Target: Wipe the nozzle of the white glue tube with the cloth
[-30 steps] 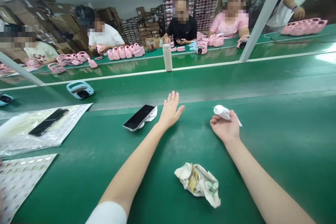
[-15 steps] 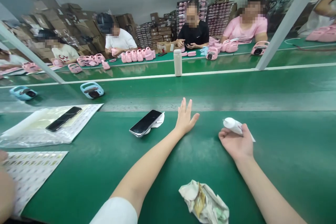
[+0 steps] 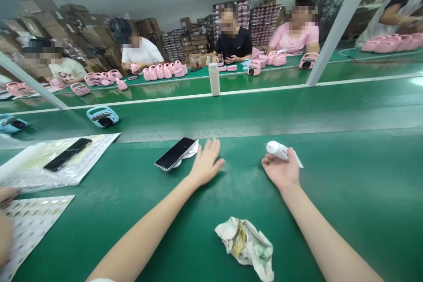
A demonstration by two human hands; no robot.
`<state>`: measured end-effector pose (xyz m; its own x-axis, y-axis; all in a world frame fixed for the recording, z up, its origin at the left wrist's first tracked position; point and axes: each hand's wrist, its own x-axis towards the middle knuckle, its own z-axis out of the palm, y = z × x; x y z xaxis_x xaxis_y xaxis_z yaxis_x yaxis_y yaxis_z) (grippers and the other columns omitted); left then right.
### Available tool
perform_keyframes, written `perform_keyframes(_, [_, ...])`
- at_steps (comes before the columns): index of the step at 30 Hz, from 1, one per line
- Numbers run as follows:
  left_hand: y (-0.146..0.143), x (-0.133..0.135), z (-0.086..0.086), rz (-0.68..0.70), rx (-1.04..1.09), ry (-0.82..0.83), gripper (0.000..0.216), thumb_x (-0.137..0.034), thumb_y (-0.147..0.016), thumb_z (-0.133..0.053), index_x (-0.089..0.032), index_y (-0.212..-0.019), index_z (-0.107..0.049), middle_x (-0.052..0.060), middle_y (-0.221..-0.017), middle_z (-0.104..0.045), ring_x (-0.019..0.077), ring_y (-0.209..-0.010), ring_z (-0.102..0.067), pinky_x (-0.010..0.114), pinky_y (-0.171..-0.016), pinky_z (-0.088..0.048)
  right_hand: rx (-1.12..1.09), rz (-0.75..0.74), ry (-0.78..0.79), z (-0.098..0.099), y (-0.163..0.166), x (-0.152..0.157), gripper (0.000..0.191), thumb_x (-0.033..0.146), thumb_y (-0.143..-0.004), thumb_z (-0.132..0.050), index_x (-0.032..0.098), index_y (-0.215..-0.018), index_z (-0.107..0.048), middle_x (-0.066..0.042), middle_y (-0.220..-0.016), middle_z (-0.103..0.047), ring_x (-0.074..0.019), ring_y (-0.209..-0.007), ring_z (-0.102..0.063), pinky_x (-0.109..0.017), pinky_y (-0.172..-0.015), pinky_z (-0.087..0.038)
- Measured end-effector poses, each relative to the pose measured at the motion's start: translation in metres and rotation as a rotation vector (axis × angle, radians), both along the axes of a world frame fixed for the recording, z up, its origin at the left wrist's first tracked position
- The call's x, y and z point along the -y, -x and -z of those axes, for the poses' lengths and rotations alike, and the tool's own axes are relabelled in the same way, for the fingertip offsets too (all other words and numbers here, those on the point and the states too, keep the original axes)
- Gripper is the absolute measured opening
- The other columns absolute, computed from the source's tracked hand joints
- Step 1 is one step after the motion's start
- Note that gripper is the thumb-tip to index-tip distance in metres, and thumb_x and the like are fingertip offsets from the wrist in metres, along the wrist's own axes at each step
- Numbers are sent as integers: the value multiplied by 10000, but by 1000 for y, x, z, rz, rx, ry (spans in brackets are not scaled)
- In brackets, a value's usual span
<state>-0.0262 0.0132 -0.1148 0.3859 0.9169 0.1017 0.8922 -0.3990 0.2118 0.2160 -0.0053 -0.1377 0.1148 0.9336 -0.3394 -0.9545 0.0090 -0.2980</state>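
Observation:
My left hand (image 3: 205,164) lies flat on the green table (image 3: 132,211) with its fingers apart, just right of a black phone (image 3: 174,153) that leans on a small white stand. My right hand (image 3: 280,170) rests on the table and grips a white tube (image 3: 279,149) whose cap points left. A crumpled stained cloth (image 3: 246,240) lies between my forearms, nearer to me.
A second phone (image 3: 67,154) lies on plastic sheets at the left, above a sticker sheet (image 3: 29,224). Blue devices (image 3: 102,116) sit on the belt, a white bottle (image 3: 214,79) stands beyond. Several people sit opposite with pink devices (image 3: 163,71). Another person's hand (image 3: 6,194) shows at left.
My left hand has drawn back a little toward me and settled next to the phone. My right hand keeps hold of the tube. The view has shifted slightly.

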Motion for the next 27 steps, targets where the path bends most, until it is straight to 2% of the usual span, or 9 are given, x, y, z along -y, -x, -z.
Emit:
perform_keyframes(2, [-2,4,7,83,-70,108,724,-599,-835,-295,-175,-1408,-171,104,-1457,-206,243,-1347,-155,470,-1085,-134,-4,1,5,0,0,-1,291,432,-903,-385,205,-799,-533,-9,-700,-542,-134,-533,-493,-251,-485,-446])
perform_keyframes(5, [-6,9,10,90,-120,133,752,-633,-815,-310,-166,-1396,-217,100,-1451,-217,229,-1342,-180,461,-1083,-163,-20,-2,6,0,0,-1,302,430,-913,-372,200,-812,-540,-11,-697,-544,-135,-532,-496,-252,-485,-447])
perform_keyframes(11, [-8,7,-3,93,-228,147,743,-631,-816,-325,-161,-1386,-247,117,-1440,-231,254,-1331,-211,499,-1047,-238,-56,7,-4,1,3,-3,292,411,-920,-381,190,-821,-544,-21,-688,-549,-143,-527,-502,-258,-477,-446])
perform_keyframes(16, [-13,-8,-14,135,-274,171,714,-656,-788,-361,-196,-1333,-367,132,-1398,-330,280,-1274,-336,469,-1004,-320,-49,15,1,0,4,-1,272,427,-895,-435,190,-810,-536,-10,-677,-540,-132,-507,-489,-245,-471,-443])
perform_keyframes(19, [-16,-12,-14,157,-287,166,718,-661,-773,-384,-176,-1300,-418,152,-1365,-383,287,-1245,-382,440,-991,-346,-44,12,5,-2,4,3,266,430,-885,-457,190,-796,-529,-3,-668,-536,-126,-502,-485,-235,-468,-441])
perform_keyframes(21, [-16,-7,-11,155,-291,137,732,-644,-786,-376,-147,-1324,-381,168,-1376,-358,290,-1266,-347,450,-1014,-312,-48,7,6,-3,3,6,265,420,-890,-442,190,-791,-528,-2,-661,-536,-128,-499,-485,-236,-464,-441])
perform_keyframes(25, [-10,16,-1,126,-295,35,678,-537,-875,-260,-117,-1401,-183,151,-1450,-170,267,-1343,-153,537,-1063,-136,-64,14,0,-4,2,10,271,395,-906,-406,188,-788,-534,-10,-662,-541,-133,-501,-486,-238,-458,-439])
perform_keyframes(27, [-7,25,2,133,-302,10,637,-510,-891,-232,-126,-1398,-199,135,-1449,-185,252,-1346,-151,538,-1073,-86,-71,20,7,-5,2,10,297,386,-923,-372,186,-779,-536,-16,-659,-542,-138,-504,-488,-242,-456,-436])
